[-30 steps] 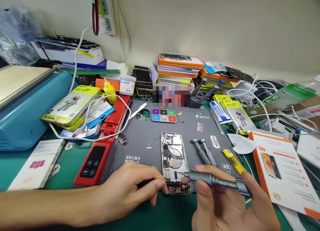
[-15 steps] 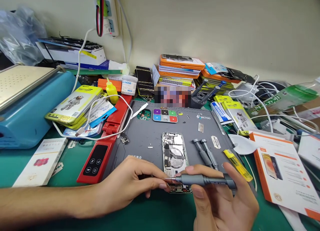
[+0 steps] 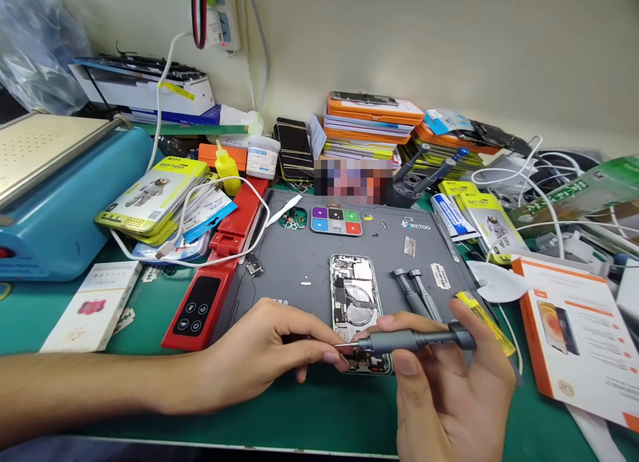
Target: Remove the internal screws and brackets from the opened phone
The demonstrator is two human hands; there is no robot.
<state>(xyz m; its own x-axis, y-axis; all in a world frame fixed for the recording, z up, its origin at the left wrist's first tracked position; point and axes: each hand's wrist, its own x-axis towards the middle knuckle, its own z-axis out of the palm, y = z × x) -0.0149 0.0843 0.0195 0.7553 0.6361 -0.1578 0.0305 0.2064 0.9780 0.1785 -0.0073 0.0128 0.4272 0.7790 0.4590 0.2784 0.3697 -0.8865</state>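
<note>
- Fingers of the right hand (image 3: 449,395): curling around a grey screwdriver (image 3: 414,340), thumb and forefinger pinching the barrel, the other fingers folded beneath; the tool is lying nearly level, tip pointing left.
- Fingers of the left hand (image 3: 269,355): drawn together, thumb and forefinger tips (image 3: 332,357) closing at the screwdriver's metal tip; whether a screw or a bit is sitting between them cannot be told.
- Change: a second ago the screwdriver tip was resting over the lower part of the opened phone (image 3: 358,310); now it is lifted clear and meeting the left fingertips, so the work is shifting from the phone to the tool tip.
- Opened phone: lying back-up, insides showing, at the near edge of the grey work mat (image 3: 299,262), its lower end partly hidden behind both hands.
- Two spare screwdrivers (image 3: 417,295): lying side by side on the mat just right of the phone.
- Coloured parts tray (image 3: 336,220): sitting at the far edge of the mat.
- Red device with buttons (image 3: 204,295): lying along the mat's left edge.
- Orange-edged box (image 3: 574,329): resting on the bench near its right edge.
- Stacked phone boxes (image 3: 367,126): piled by the wall at the bench's far edge.
</note>
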